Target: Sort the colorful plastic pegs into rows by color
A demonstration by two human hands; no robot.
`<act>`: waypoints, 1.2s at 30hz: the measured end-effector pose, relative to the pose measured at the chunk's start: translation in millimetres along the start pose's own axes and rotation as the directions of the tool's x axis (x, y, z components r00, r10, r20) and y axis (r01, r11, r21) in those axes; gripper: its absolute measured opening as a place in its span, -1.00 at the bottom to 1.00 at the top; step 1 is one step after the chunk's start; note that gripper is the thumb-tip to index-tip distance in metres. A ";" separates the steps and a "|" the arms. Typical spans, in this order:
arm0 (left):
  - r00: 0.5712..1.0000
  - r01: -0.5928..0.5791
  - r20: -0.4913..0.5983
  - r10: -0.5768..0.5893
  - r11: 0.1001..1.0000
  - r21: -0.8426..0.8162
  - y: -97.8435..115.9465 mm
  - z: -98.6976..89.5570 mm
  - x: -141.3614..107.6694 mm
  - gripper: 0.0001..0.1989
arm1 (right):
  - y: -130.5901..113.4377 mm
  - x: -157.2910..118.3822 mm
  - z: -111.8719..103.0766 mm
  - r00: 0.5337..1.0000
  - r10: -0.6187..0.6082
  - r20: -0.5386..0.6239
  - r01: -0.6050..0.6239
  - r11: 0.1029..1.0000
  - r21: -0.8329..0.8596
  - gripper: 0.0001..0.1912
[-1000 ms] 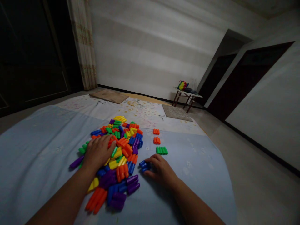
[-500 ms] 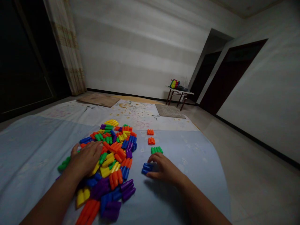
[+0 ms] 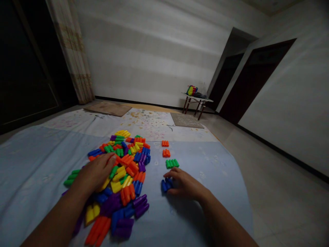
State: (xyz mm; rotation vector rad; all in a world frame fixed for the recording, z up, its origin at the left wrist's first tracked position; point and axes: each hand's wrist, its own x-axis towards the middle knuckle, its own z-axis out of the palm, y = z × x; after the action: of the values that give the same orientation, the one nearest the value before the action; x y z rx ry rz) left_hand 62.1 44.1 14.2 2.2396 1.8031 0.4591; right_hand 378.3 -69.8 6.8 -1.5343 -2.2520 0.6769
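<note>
My right hand [image 3: 183, 184] pinches a blue ribbed plastic block [image 3: 167, 184] between thumb and fingers, on or just above the cloth. Beyond it, a green block [image 3: 172, 163] and two orange blocks, one nearer [image 3: 166, 153] and one farther [image 3: 165, 143], form a loose column. My left hand [image 3: 99, 173] lies over the left side of a heap of mixed blocks [image 3: 125, 160], fingers stretched out across it. What lies beneath that palm is hidden. Purple blocks [image 3: 141, 206] and a long orange block [image 3: 98, 230] sit at the heap's near end.
A pale blue flowered cloth [image 3: 205, 164] covers the table. Two flat mats, a brown one [image 3: 109, 108] and a greyish one [image 3: 187, 120], lie along its far edge. Farther back, a small table [image 3: 196, 97] holds a colourful bag [image 3: 192, 90]. A curtain [image 3: 77, 65] hangs at left.
My right hand has shifted slightly right with the blue block, which has turned so its ribs point more toward me. My left hand has stayed on the heap, its fingers moved a little.
</note>
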 end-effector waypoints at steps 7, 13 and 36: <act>0.999 0.044 -0.027 -0.044 0.999 0.008 -0.3 -5.1 -1.7 -0.47 | 7.7 -7.4 -11.5 0.992 0.099 0.073 -0.098 0.995 -0.012 -0.42; 0.996 0.080 -0.037 -0.078 0.995 0.050 -10.7 -5.6 2.5 -0.46 | 12.2 -6.9 -11.9 0.996 0.024 0.091 -0.026 0.999 0.019 -0.48; 0.997 0.073 -0.022 -0.071 0.985 0.159 -24.9 12.8 3.9 -0.46 | 18.6 -7.6 -11.0 0.993 0.057 0.102 -0.061 0.997 0.036 -0.52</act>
State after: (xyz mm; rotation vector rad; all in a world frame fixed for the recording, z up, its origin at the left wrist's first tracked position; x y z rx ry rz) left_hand 45.2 53.5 -6.4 2.2687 1.9868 0.3310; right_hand 401.1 -69.0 5.7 -1.5862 -2.2591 0.8285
